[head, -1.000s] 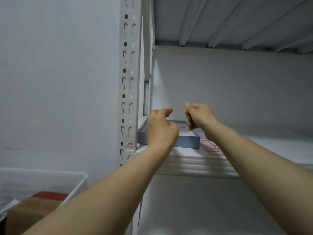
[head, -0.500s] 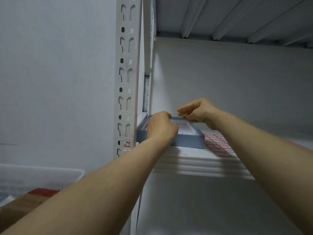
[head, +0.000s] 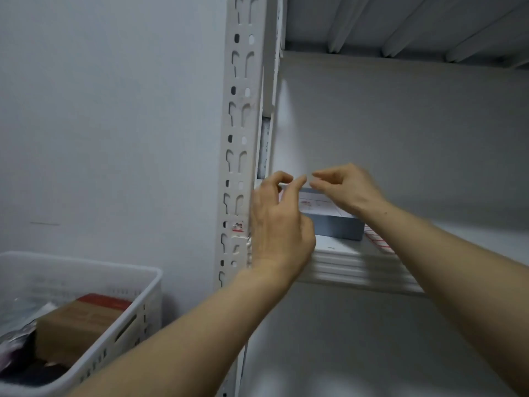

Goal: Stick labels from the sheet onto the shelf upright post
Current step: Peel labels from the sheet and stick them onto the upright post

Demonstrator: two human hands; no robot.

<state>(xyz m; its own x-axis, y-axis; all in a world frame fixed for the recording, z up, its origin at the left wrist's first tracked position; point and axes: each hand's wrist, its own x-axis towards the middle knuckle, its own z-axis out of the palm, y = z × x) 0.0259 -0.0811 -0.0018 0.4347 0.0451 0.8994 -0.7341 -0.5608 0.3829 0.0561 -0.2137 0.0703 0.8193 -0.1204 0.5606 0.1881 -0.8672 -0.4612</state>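
The white slotted upright post (head: 240,133) runs down the left side of the shelf. A small red-edged label (head: 238,226) is stuck on it, level with my left wrist. A shallow blue-grey box (head: 339,230) sits on the shelf with a printed sheet (head: 317,204) inside it. A label sheet (head: 377,241) with red-bordered labels lies just right of the box. My left hand (head: 279,224) is raised beside the post, thumb and fingers apart. My right hand (head: 347,188) hovers over the box with fingertips nearly pinched, almost touching the left index finger. No label is visible between them.
A white plastic basket (head: 120,272) stands at lower left, holding a cardboard box (head: 77,319) and dark items. The shelf's ribbed front edge (head: 357,269) lies under my hands. The ribbed underside of the upper shelf (head: 400,21) is overhead. A plain wall fills the left.
Both hands have risen from the box rim. My left hand has opened from a fist, and the fingertips of both hands now meet above the box.
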